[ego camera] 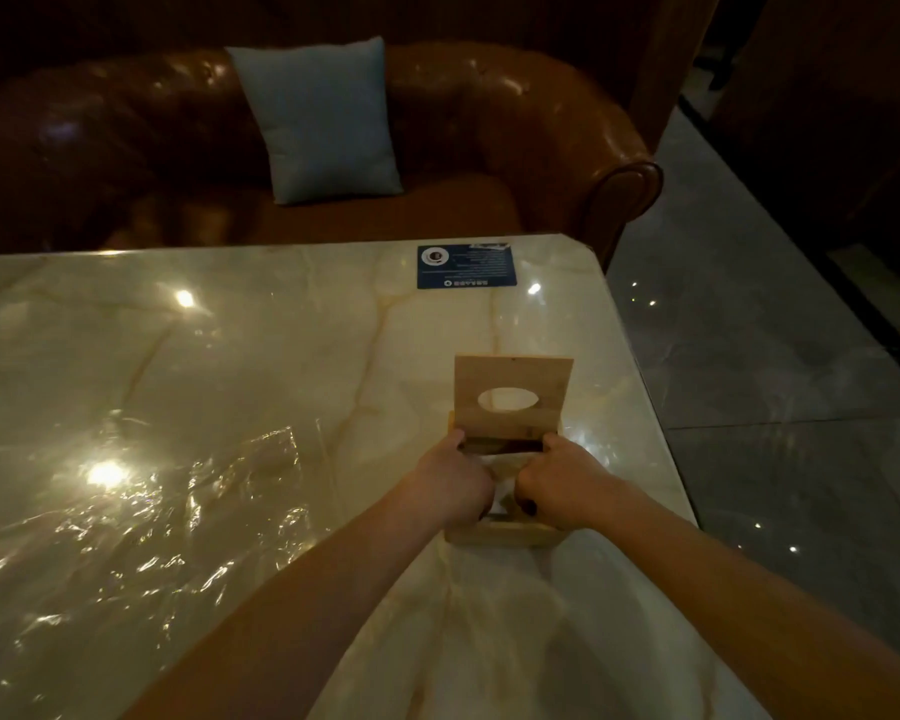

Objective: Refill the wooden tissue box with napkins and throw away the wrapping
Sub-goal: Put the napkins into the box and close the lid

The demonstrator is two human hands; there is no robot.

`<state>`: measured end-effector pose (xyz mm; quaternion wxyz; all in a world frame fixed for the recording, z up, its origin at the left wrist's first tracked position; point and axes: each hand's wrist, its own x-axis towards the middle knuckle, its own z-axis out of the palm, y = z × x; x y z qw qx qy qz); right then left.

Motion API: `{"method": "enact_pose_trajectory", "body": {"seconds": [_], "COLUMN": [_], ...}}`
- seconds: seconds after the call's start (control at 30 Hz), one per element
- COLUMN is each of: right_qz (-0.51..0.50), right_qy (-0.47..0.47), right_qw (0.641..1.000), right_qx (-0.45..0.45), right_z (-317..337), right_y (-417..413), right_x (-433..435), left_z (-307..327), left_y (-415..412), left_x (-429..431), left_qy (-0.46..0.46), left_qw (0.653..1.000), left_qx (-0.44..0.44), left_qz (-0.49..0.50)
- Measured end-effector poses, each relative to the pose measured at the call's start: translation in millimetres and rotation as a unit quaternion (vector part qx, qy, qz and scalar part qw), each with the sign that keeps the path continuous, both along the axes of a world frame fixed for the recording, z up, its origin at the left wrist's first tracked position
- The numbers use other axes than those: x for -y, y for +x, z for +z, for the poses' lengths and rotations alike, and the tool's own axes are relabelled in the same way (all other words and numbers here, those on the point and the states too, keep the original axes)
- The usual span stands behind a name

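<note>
Marble table (230, 356) — clear wrapping (178, 501) (crumpled) left of wooden tissue box (513, 387)

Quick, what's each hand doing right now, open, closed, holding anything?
Left hand: closed, pressing into the open wooden tissue box on the white napkins.
Right hand: closed, doing the same from the other side.

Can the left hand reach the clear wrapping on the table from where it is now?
Probably yes. The wrapping lies flat on the table, left of the left hand, with nothing between them. But that hand, like the right hand, is now busy at the open box, so it must let go first.
</note>
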<state>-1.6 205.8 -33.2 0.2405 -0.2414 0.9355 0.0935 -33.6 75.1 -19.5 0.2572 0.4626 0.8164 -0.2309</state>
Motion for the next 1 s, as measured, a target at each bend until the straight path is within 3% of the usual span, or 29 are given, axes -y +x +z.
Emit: {"method": "enact_pose_trajectory", "body": {"seconds": [0.17, 0.3, 0.37, 0.47, 0.53, 0.63, 0.7, 0.77, 0.87, 1.0], "right_qz": [0.002, -0.090, -0.142, -0.194, -0.256, -0.349, -0.394, -0.431, -0.454, -0.435], "right_qy": [-0.013, -0.151, -0.234, -0.320, -0.359, -0.392, -0.399, -0.400, -0.442, -0.458], "right_qw": [1.000, 0.984, 0.961, 0.923, 0.888, 0.835, 0.807, 0.784, 0.751, 0.760], "right_qx": [0.001, -0.012, -0.027, -0.090, -0.131, -0.165, -0.186, -0.199, -0.184, -0.154], "right_z": [-1, 7, 13, 19, 18, 10, 2, -4, -10, -16], "right_y": [1, 4, 7, 12, 14, 16, 16, 14, 7, 2], "right_x": [-3, -7, -11, -22, -29, -36, -38, -39, -38, -35], "left_z": [-6, -7, -3, -7, -13, -20, -24, -26, -28, -27], "left_y": [-1, -3, -3, -1, 2, 1, -3, -7, -11, -16], "left_x": [11, 23, 32, 41, 42, 41, 41, 40, 36, 32], "left_qy": [0.093, 0.267, 0.395, 0.516, 0.562, 0.605, 0.602, 0.589, 0.554, 0.531], "left_qw": [0.996, 0.961, 0.906, 0.832, 0.776, 0.674, 0.638, 0.633, 0.676, 0.714], "left_qx": [-0.002, 0.028, 0.040, -0.040, -0.070, -0.021, 0.018, 0.039, 0.039, 0.007], "left_qz": [0.002, 0.070, 0.144, 0.200, 0.278, 0.424, 0.481, 0.502, 0.484, 0.456]}}
